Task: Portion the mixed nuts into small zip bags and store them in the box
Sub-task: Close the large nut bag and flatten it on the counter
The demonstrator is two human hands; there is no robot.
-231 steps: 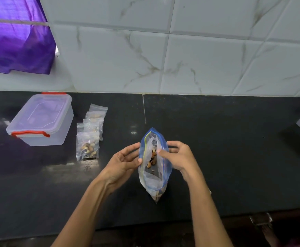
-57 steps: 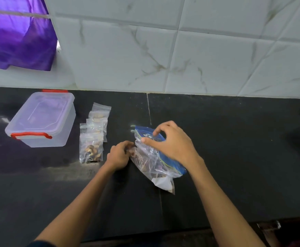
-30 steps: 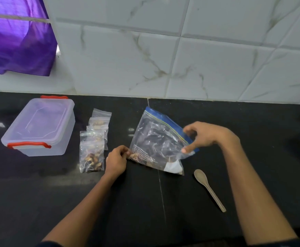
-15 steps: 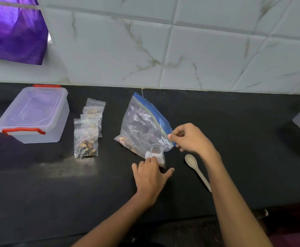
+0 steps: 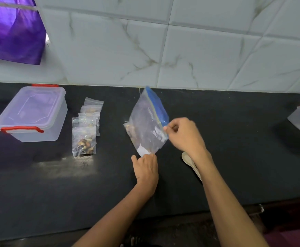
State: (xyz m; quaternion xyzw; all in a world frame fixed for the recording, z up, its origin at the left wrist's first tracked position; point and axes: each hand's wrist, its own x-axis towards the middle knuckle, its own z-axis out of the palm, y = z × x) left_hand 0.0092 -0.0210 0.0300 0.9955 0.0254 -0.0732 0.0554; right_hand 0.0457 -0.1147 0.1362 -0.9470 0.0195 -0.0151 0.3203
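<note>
Moved since before: left hand (image 5: 146, 168) has stayed at the big zip bag's (image 5: 146, 127) near corner; the bag now stands steeper.
Right hand (image 5: 184, 134): grip pinches the bag's blue zip edge.
Left hand: fingertips on the bag's bottom corner; whether they pinch it, cannot tell.
Big bag: on the table (image 5: 234, 157), nuts low left.
Small zip bags (image 5: 86, 127): filled, beside the closed box (image 5: 32, 114).
Spoon (image 5: 190, 164): partly under the right wrist.

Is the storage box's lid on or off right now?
On. The clear lid sits flat on the box, and the red front clasp lies along its rim.
</note>
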